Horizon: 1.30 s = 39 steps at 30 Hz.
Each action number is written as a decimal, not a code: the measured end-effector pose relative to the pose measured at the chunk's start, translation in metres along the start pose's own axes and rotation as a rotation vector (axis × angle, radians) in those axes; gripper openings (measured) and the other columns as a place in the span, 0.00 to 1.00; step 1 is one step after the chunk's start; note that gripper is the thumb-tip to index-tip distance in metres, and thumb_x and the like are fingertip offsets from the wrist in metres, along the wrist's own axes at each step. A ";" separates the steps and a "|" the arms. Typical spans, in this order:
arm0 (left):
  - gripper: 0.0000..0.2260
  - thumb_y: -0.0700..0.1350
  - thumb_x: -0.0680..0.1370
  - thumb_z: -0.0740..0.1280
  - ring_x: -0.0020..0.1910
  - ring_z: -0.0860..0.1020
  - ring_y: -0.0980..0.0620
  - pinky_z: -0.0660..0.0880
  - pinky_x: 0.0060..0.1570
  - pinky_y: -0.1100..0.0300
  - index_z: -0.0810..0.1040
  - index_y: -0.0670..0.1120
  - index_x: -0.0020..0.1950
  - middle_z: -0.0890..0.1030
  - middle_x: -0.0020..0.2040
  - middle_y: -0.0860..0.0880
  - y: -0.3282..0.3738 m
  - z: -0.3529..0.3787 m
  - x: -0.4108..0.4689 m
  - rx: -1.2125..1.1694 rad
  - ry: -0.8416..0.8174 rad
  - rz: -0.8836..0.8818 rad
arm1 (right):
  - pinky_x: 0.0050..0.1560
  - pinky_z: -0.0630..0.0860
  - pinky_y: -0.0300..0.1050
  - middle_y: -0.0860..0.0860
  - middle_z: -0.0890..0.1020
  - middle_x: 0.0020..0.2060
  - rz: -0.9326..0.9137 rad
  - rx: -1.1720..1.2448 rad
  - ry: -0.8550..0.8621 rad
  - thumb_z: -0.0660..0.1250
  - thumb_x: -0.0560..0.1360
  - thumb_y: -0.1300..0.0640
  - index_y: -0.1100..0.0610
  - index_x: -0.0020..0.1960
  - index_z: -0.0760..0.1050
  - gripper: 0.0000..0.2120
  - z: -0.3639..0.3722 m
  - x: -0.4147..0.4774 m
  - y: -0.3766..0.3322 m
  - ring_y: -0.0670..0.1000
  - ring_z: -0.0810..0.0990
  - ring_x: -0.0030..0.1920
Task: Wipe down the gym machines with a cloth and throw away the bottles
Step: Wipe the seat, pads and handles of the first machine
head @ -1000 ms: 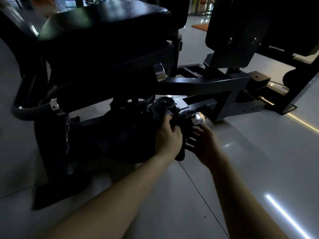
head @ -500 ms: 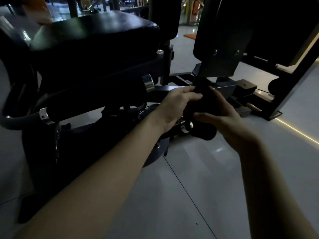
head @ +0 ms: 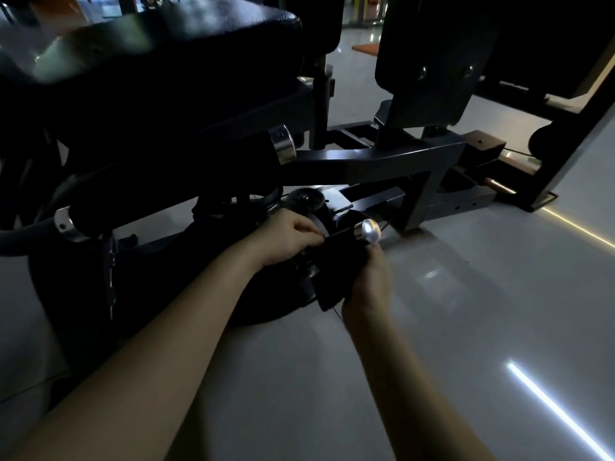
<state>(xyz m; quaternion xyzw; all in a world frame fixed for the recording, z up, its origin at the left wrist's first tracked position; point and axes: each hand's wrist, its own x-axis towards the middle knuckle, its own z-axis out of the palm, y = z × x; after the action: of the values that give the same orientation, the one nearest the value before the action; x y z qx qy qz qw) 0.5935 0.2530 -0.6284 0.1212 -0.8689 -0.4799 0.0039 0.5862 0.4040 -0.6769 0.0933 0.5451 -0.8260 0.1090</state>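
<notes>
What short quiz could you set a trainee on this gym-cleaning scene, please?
1. True or false: the right hand is empty.
2. The cloth is held closest to: A a dumbbell, B a chrome cap, C a bucket.
3. Which hand pinches the cloth's top edge?

Key: 1 false, it holds the cloth. 2 B. 3 the left hand.
</notes>
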 end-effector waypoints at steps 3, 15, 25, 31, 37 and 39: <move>0.05 0.41 0.76 0.75 0.41 0.83 0.54 0.78 0.44 0.62 0.87 0.43 0.51 0.87 0.44 0.45 -0.004 0.000 -0.002 0.030 -0.010 0.060 | 0.55 0.77 0.64 0.62 0.82 0.49 -0.104 -0.031 0.067 0.61 0.81 0.49 0.55 0.52 0.79 0.12 0.009 0.000 0.021 0.66 0.80 0.54; 0.06 0.43 0.75 0.76 0.38 0.81 0.55 0.76 0.43 0.62 0.86 0.40 0.45 0.86 0.40 0.44 -0.011 0.004 0.007 0.098 0.075 0.061 | 0.35 0.76 0.44 0.58 0.77 0.42 0.271 -0.003 -0.002 0.59 0.77 0.68 0.65 0.59 0.71 0.12 0.027 0.014 0.052 0.52 0.78 0.37; 0.05 0.43 0.74 0.78 0.36 0.82 0.56 0.77 0.41 0.63 0.87 0.42 0.43 0.86 0.38 0.45 -0.009 0.000 0.011 0.114 0.050 0.061 | 0.44 0.75 0.51 0.56 0.75 0.40 0.254 0.538 0.237 0.61 0.69 0.54 0.57 0.46 0.74 0.09 0.017 0.004 -0.019 0.56 0.76 0.42; 0.04 0.44 0.74 0.77 0.34 0.79 0.63 0.74 0.36 0.72 0.87 0.43 0.44 0.85 0.36 0.50 -0.012 0.001 0.013 0.122 0.063 0.092 | 0.52 0.79 0.49 0.57 0.80 0.47 0.077 0.108 0.389 0.60 0.72 0.43 0.58 0.51 0.77 0.20 0.040 0.011 0.016 0.61 0.79 0.49; 0.04 0.45 0.76 0.75 0.34 0.79 0.67 0.72 0.37 0.75 0.87 0.45 0.45 0.84 0.38 0.52 -0.016 0.005 0.008 0.100 0.099 0.097 | 0.41 0.71 0.44 0.53 0.75 0.40 0.179 -0.021 0.265 0.55 0.81 0.58 0.62 0.59 0.69 0.11 0.039 0.018 0.039 0.53 0.76 0.41; 0.06 0.46 0.77 0.74 0.36 0.80 0.62 0.75 0.42 0.67 0.87 0.46 0.44 0.85 0.38 0.51 -0.020 0.009 0.006 0.025 0.114 0.063 | 0.33 0.73 0.43 0.55 0.76 0.39 0.255 -0.082 0.113 0.56 0.79 0.61 0.66 0.60 0.70 0.13 0.037 0.017 0.048 0.52 0.77 0.36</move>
<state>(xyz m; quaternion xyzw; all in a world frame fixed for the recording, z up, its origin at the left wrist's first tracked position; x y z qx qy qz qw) 0.5907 0.2487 -0.6506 0.1210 -0.8765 -0.4611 0.0669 0.5824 0.3507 -0.7096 0.2034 0.5674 -0.7760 0.1858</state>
